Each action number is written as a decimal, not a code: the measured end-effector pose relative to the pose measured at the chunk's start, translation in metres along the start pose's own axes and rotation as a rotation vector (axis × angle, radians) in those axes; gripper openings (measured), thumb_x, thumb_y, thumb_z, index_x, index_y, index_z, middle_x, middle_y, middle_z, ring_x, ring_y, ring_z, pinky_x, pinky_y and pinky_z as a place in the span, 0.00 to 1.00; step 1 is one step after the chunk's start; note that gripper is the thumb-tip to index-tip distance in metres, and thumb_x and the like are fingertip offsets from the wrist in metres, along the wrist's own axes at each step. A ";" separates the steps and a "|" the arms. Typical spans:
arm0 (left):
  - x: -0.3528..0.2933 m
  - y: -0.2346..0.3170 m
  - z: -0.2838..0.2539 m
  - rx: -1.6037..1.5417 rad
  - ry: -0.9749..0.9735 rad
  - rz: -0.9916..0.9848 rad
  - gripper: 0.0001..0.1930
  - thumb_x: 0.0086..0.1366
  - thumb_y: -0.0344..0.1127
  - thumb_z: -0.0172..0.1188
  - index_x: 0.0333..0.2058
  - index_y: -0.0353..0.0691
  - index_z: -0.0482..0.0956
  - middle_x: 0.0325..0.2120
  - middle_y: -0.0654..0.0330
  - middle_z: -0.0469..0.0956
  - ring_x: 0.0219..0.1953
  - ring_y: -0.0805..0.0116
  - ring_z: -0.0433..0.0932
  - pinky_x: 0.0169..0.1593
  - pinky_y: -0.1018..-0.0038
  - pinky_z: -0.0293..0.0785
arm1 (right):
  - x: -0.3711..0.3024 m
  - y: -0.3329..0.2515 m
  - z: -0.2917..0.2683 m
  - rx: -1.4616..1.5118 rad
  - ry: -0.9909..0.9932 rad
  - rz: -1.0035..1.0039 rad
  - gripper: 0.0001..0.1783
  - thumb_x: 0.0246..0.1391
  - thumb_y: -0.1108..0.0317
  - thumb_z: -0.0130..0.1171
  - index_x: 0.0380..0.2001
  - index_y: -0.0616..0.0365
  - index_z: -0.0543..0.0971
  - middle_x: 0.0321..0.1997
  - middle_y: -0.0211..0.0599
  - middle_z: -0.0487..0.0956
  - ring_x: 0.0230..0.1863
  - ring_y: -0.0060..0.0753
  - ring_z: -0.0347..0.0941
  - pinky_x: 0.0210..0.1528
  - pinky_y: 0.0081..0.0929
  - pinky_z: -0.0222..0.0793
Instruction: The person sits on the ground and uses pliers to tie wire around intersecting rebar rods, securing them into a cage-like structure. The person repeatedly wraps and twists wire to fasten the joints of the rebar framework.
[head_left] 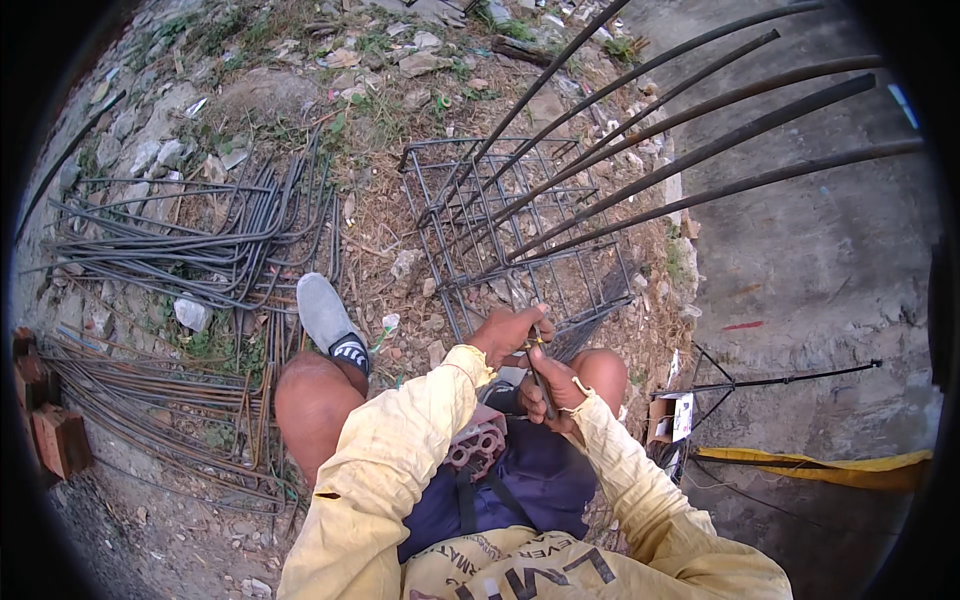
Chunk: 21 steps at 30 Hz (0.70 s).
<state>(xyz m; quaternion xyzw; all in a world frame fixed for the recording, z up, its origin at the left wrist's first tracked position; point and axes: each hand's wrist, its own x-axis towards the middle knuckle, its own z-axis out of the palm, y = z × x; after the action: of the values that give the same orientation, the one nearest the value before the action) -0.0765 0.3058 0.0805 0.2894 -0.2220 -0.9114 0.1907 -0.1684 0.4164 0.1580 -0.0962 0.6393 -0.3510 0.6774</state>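
Note:
My right hand (550, 388) is closed round the dark handles of what look like pliers (540, 372), with a bit of yellow near the head. Close against the tool's head, my left hand (510, 335) has its fingers pinched together; whatever they hold is too small to make out. Both hands are between my bent knees, at the near side of a steel rebar cage (530, 215) made of square stirrups. Long rebar rods (690, 155) run through the cage and lean out to the upper right. A dark bundle of fine wire or mesh (600, 315) lies by its near right corner.
Bent steel stirrups (250, 235) lie heaped at the left, above long rusty rods (170, 410). Red bricks (60, 435) stand at the left edge. A black tripod (730, 382), a small box (670, 418) and a yellow strip (820, 465) are at the right, by concrete paving (790, 270).

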 end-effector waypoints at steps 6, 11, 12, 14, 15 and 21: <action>0.028 -0.018 0.015 -0.105 0.005 0.055 0.20 0.70 0.51 0.52 0.34 0.36 0.75 0.33 0.56 0.78 0.35 0.66 0.77 0.32 0.66 0.75 | -0.003 -0.036 -0.002 -1.376 0.406 -0.404 0.31 0.53 0.59 0.64 0.56 0.61 0.66 0.34 0.45 0.80 0.33 0.43 0.79 0.36 0.35 0.76; 0.034 -0.010 0.044 -0.282 -0.034 0.075 0.20 0.71 0.53 0.49 0.38 0.39 0.75 0.33 0.59 0.77 0.38 0.67 0.76 0.41 0.67 0.76 | 0.005 -0.077 -0.034 -1.670 0.367 -0.626 0.24 0.56 0.63 0.59 0.54 0.57 0.68 0.46 0.55 0.79 0.47 0.56 0.78 0.47 0.47 0.74; 0.040 -0.008 0.048 -0.326 -0.023 0.079 0.20 0.71 0.54 0.49 0.39 0.40 0.75 0.33 0.60 0.77 0.38 0.67 0.76 0.42 0.67 0.75 | 0.003 -0.093 -0.035 -1.799 0.366 -0.561 0.24 0.56 0.63 0.59 0.55 0.53 0.68 0.46 0.52 0.79 0.46 0.58 0.77 0.47 0.47 0.73; 0.041 -0.009 0.061 -0.364 -0.019 0.076 0.20 0.71 0.55 0.49 0.42 0.43 0.74 0.34 0.60 0.77 0.38 0.68 0.76 0.44 0.63 0.75 | 0.016 -0.106 -0.075 -1.870 0.356 -0.473 0.26 0.53 0.64 0.61 0.55 0.52 0.69 0.44 0.51 0.79 0.44 0.58 0.77 0.46 0.46 0.74; 0.044 -0.010 0.065 -0.336 0.012 0.074 0.20 0.71 0.55 0.49 0.43 0.43 0.74 0.34 0.59 0.77 0.38 0.66 0.77 0.44 0.63 0.75 | 0.022 -0.109 -0.088 -1.895 0.329 -0.492 0.26 0.52 0.65 0.61 0.55 0.51 0.70 0.44 0.50 0.79 0.44 0.57 0.77 0.46 0.46 0.74; 0.059 -0.021 0.043 0.220 0.379 0.197 0.30 0.66 0.57 0.52 0.43 0.28 0.77 0.35 0.47 0.80 0.39 0.53 0.80 0.45 0.64 0.73 | 0.037 -0.056 -0.047 -1.703 0.785 -0.494 0.17 0.44 0.60 0.67 0.40 0.49 0.82 0.43 0.49 0.76 0.42 0.59 0.77 0.45 0.51 0.74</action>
<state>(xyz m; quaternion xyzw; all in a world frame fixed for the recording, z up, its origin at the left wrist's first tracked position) -0.1524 0.3078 0.0752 0.4512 -0.3074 -0.7881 0.2841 -0.2340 0.3681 0.1528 -0.5621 0.8218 0.0898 0.0263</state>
